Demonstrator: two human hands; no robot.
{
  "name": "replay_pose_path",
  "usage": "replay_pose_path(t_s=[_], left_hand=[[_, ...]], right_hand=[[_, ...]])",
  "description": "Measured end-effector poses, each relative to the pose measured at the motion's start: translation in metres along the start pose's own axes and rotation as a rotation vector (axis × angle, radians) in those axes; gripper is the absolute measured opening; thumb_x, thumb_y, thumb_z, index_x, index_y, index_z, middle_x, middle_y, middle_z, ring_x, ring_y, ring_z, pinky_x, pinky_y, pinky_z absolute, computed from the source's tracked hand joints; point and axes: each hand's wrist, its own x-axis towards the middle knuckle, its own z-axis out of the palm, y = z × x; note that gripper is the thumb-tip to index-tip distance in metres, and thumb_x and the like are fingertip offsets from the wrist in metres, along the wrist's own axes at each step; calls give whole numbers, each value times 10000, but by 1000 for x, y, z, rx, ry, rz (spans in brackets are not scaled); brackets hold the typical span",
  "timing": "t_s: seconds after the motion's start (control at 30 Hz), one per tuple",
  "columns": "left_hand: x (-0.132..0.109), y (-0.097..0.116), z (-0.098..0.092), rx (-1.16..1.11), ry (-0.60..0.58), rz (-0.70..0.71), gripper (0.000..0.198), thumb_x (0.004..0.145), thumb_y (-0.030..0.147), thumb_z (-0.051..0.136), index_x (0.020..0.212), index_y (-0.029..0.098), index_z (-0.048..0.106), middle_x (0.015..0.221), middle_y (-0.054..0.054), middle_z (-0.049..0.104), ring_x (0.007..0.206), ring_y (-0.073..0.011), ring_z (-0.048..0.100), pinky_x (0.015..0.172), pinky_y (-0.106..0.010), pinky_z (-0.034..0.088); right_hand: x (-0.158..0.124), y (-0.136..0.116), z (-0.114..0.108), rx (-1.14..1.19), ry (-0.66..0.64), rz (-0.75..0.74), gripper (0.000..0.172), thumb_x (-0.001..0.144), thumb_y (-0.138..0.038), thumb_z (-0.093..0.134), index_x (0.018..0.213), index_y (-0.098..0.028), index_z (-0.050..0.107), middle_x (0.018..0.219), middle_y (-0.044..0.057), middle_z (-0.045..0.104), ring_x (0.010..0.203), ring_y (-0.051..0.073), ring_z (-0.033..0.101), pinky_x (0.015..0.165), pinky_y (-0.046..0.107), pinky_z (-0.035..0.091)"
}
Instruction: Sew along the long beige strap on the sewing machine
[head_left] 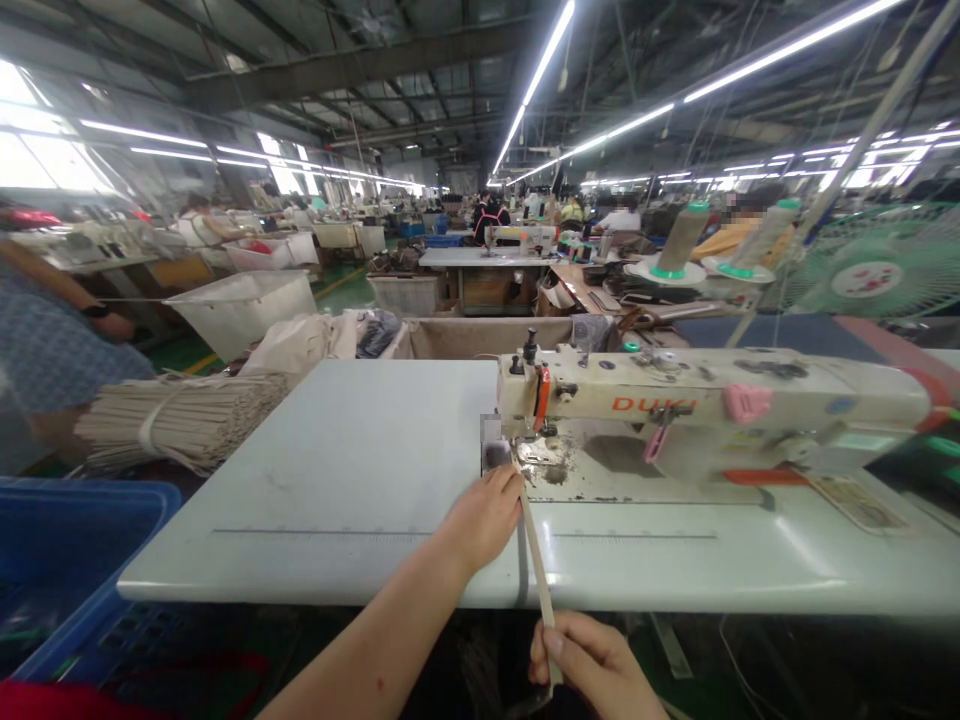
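Note:
A narrow beige fabric strip (535, 545) runs from the needle area of a sewing machine (645, 390) down over the table's front edge. My left hand (486, 512) is closed on the strip's upper part, close to the presser foot, its fingertips partly hidden from me. Below the table edge, my right hand (583, 655) pinches the lower part of the same strip between thumb and fingers. The strip looks taut between both hands. Part of its far end is hidden by my left fingers and the machine head.
The pale sewing table (360, 440) has a printed ruler line. A tied bundle of beige strips (180, 420) lies left, above a blue plastic basket (82, 490). Thread cones (679, 245) and a green fan (870, 275) stand right. A person (52, 320) stands at left.

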Motion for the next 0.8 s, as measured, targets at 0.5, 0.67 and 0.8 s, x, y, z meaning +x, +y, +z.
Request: replay_pose_path(t_s=[0.5, 0.67, 0.8], left_hand=[[-2, -3, 4, 15, 23, 10, 237, 939, 100, 511, 1147, 206, 550, 1270, -96, 607, 1179, -236, 611, 1079, -400, 512], [-1, -2, 3, 19, 18, 9, 223, 955, 114, 499, 1155, 198, 552, 1258, -98, 613, 1155, -238, 617, 1054, -393, 524], [-1, -2, 2, 26, 17, 12, 214, 959, 127, 510, 1155, 200, 559, 1255, -96, 617, 1144, -235, 620, 1048, -391, 525]], right_hand=[[4, -26, 18, 208, 108, 172, 527, 746, -680, 794, 938, -191, 751, 758, 62, 749, 745, 198, 665, 698, 278, 473], [-1, -19, 14, 146, 112, 160, 538, 733, -692, 801, 826, -165, 757, 741, 73, 753, 713, 179, 651, 691, 271, 458], [-5, -17, 12, 129, 98, 137, 499, 781, -664, 778, 826, -166, 774, 745, 70, 747, 719, 181, 646, 696, 280, 473]])
